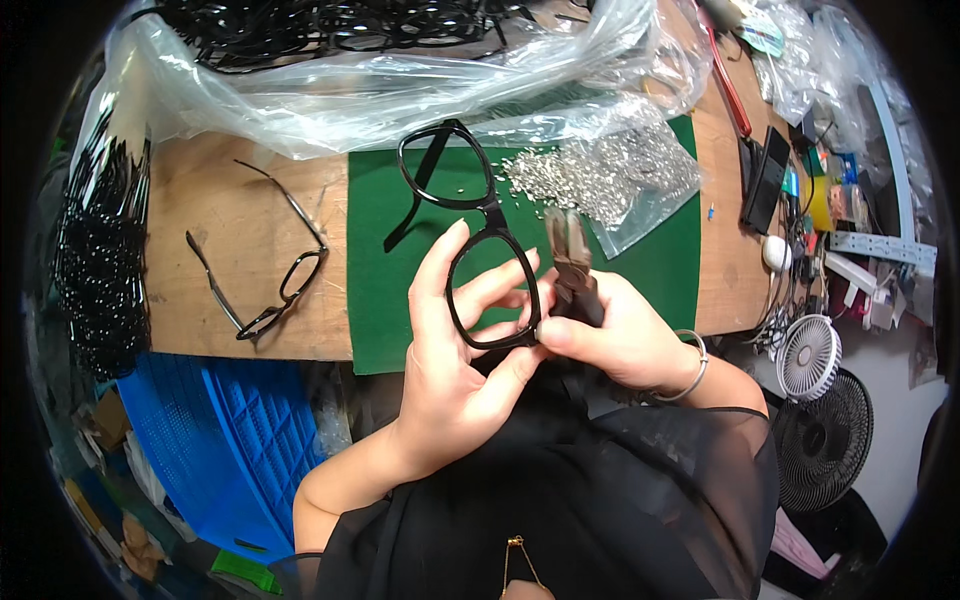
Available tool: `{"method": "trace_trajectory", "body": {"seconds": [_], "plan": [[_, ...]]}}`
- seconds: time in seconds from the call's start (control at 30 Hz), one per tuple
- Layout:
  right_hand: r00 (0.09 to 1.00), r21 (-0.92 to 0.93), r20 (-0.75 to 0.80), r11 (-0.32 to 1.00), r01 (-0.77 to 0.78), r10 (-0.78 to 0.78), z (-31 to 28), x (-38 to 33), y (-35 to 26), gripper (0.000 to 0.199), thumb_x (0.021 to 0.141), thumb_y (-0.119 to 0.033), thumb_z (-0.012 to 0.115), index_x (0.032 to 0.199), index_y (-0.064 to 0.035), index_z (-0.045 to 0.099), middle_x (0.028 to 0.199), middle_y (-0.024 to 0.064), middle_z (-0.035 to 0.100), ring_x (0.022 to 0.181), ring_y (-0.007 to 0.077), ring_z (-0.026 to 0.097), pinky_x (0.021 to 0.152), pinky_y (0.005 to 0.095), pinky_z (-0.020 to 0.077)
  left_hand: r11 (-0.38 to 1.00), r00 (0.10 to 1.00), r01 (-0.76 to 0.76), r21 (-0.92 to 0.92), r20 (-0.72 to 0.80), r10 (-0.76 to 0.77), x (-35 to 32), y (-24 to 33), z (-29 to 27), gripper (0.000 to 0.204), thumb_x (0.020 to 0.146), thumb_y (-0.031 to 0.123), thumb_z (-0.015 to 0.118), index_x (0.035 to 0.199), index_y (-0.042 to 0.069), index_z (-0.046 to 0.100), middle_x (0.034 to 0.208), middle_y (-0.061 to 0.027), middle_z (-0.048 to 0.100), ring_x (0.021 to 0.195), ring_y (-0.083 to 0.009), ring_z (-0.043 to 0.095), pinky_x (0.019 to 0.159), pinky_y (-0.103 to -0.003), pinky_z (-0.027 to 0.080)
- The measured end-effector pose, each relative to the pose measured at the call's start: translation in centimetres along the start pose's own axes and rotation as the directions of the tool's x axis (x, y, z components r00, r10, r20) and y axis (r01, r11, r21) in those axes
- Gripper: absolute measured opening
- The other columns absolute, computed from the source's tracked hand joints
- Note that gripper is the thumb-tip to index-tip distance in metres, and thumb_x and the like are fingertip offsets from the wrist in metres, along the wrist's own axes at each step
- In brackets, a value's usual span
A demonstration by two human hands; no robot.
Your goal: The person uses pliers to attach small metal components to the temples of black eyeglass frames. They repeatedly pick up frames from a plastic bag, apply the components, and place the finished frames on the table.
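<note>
My left hand (pixel 445 375) grips a black eyeglass frame (pixel 491 214) by its lower rim, its fingers showing behind and through the opening. The frame stands tilted over a green mat (pixel 378 315), with one temple folded out at the far end. In my right hand (pixel 635 340) is a pair of dark pliers (pixel 573 278), jaws pointing away from me. My right thumb touches the frame's near corner beside my left thumb; the temple at that corner is hidden. Small silvery metal pieces (pixel 540 180) are heaped on the mat, spilling from a clear bag (pixel 655 170).
Another pair of black glasses (pixel 322 250) lies on the wooden table to the left. Bundled black frame parts (pixel 100 270) hang at the left edge. Clear plastic sheeting (pixel 290 115) spans the back. A phone (pixel 766 180), a white fan (pixel 808 357) and blue crates (pixel 265 430) flank me.
</note>
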State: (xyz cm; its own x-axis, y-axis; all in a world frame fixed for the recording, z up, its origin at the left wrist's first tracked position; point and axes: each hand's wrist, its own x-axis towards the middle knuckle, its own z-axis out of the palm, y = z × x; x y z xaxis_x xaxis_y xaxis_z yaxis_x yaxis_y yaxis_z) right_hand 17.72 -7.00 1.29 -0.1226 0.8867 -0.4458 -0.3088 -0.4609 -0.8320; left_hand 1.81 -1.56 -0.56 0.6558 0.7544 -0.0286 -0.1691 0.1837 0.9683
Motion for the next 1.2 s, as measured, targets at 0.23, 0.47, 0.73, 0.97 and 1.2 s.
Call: {"method": "trace_trajectory", "body": {"seconds": [0.23, 0.47, 0.73, 0.97, 1.2], "plan": [[0.98, -0.597, 0.197, 0.798, 0.086, 0.042, -0.9, -1.6, -0.1, 0.033, 0.085, -0.028, 0.056, 0.096, 0.0024, 0.053, 0.081, 0.0183, 0.059, 0.076, 0.0305, 0.06, 0.068, 0.0364, 0.0464, 0.997, 0.994, 0.073, -0.015, 0.082, -0.072, -0.5, 1.0, -1.6, 0.083, 0.075, -0.012, 0.057, 0.135, 0.004, 0.003, 0.126, -0.0222, 0.042, 0.089, -0.0184, 0.061, 0.079, -0.027, 0.048], [0.97, -0.779, 0.218, 0.618, 0.106, 0.108, -0.8, -0.9, -1.7, 0.032, 0.084, -0.028, 0.057, 0.085, 0.0026, 0.05, 0.076, 0.0178, 0.054, 0.071, 0.0335, 0.056, 0.061, 0.0375, 0.0441, 0.994, 0.983, 0.109, 0.024, 0.147, -0.111, -0.1, 1.2, -2.0, 0.083, 0.078, -0.011, 0.056, 0.135, 0.006, -0.001, 0.126, -0.0236, 0.04, 0.097, -0.0245, 0.059, 0.083, -0.031, 0.049], [0.979, -0.884, 0.116, 0.467, 0.025, 0.166, -1.0, -0.4, -1.8, 0.034, 0.08, -0.028, 0.061, 0.071, 0.004, 0.055, 0.061, 0.0213, 0.057, 0.062, 0.0385, 0.058, 0.058, 0.0418, 0.0479, 0.978, 0.966, 0.182, 0.106, 0.167, -0.198, 0.6, 0.9, -2.0, 0.083, 0.077, -0.011, 0.057, 0.135, 0.007, 0.001, 0.126, -0.0224, 0.041, 0.093, -0.0223, 0.06, 0.078, -0.028, 0.051], [0.952, -0.834, 0.293, 0.465, 0.299, -0.085, -4.7, 3.1, -0.9, 0.031, 0.08, -0.017, 0.055, 0.101, 0.005, 0.053, 0.105, 0.0196, 0.053, 0.09, 0.0336, 0.055, 0.076, 0.0373, 0.045, 0.971, 0.975, 0.205, 0.119, 0.063, -0.214, 1.7, 1.2, -2.2, 0.081, 0.076, -0.011, 0.056, 0.135, 0.007, 0.003, 0.124, -0.0194, 0.042, 0.084, -0.0143, 0.059, 0.069, -0.021, 0.049], [0.926, -0.848, 0.336, 0.372, 0.377, -0.174, -4.7, 5.4, 0.5, 0.039, 0.078, -0.012, 0.055, 0.114, 0.0033, 0.048, 0.114, 0.018, 0.049, 0.1, 0.0326, 0.053, 0.085, 0.035, 0.0443, 0.977, 0.984, 0.177, 0.116, -0.018, -0.176, 1.4, -0.5, -3.6, 0.081, 0.076, -0.012, 0.055, 0.135, 0.009, 0.005, 0.124, -0.0186, 0.04, 0.084, -0.0109, 0.057, 0.066, -0.019, 0.047]]}}
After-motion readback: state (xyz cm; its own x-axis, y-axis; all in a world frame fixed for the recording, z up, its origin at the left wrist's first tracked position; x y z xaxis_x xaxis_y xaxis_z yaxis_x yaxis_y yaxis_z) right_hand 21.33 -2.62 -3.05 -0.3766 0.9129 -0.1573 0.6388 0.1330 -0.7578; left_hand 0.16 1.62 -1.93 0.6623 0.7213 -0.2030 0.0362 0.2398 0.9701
